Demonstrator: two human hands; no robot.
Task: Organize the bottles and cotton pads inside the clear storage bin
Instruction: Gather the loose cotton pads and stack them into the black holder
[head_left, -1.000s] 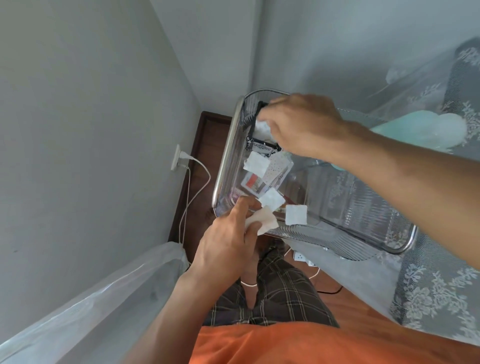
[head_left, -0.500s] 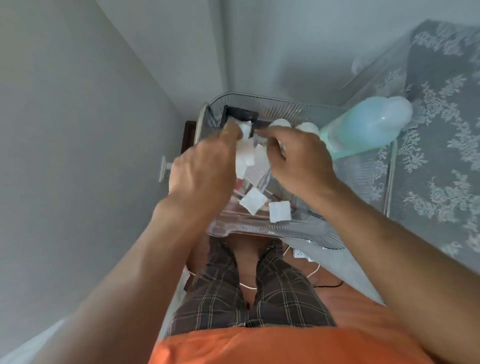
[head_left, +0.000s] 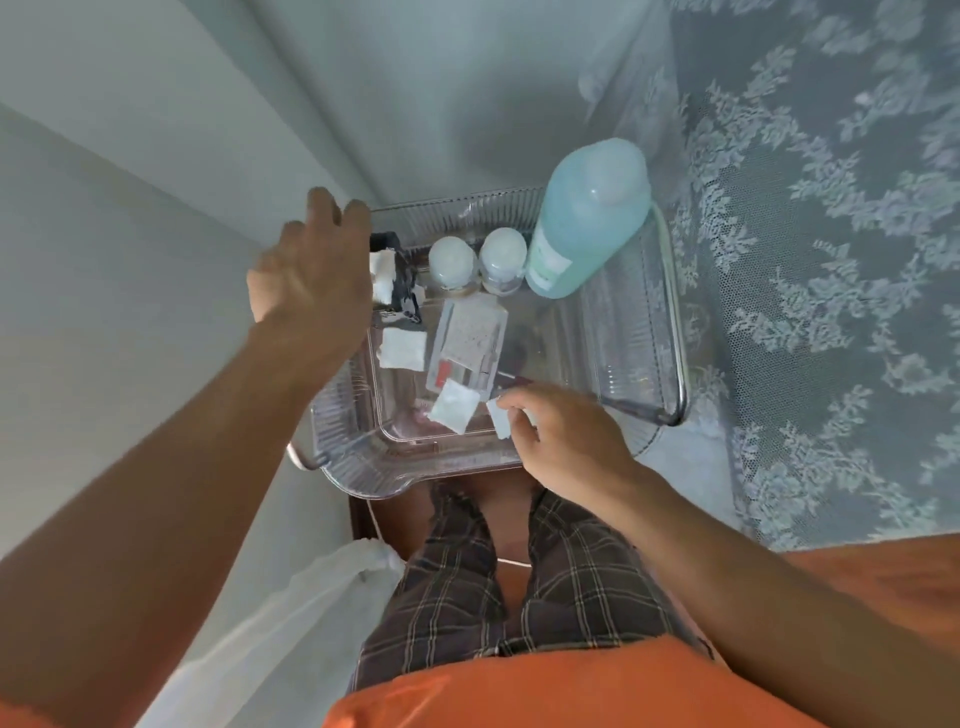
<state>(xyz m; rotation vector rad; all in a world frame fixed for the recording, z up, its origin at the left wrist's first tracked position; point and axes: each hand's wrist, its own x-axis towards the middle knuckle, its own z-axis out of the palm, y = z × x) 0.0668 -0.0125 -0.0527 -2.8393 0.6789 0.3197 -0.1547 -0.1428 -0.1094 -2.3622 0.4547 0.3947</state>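
A clear ribbed storage bin (head_left: 644, 312) sits in front of me. Inside, a tall blue bottle (head_left: 587, 218) leans in the far right corner beside two small white-capped bottles (head_left: 452, 260) (head_left: 501, 257). A flat packet (head_left: 467, 345) lies in the middle. White cotton pads lie loose: one at the left (head_left: 402, 349), one near the front (head_left: 454, 405), more in a black holder (head_left: 387, 275) at the far left. My left hand (head_left: 306, 275) hovers open over the bin's far-left rim. My right hand (head_left: 561, 441) pinches a cotton pad (head_left: 500, 418) at the front wall.
A grey lace cloth (head_left: 831, 260) covers the surface to the right of the bin. Pale walls meet in a corner behind it. My legs in plaid shorts (head_left: 519, 582) are below, over a wooden floor, with a clear plastic sheet (head_left: 291, 608) at lower left.
Both hands were together at the black holder with pads. The left hand has let go and lifted away leftward; the right hand has come back to the front and pinches a loose pad.
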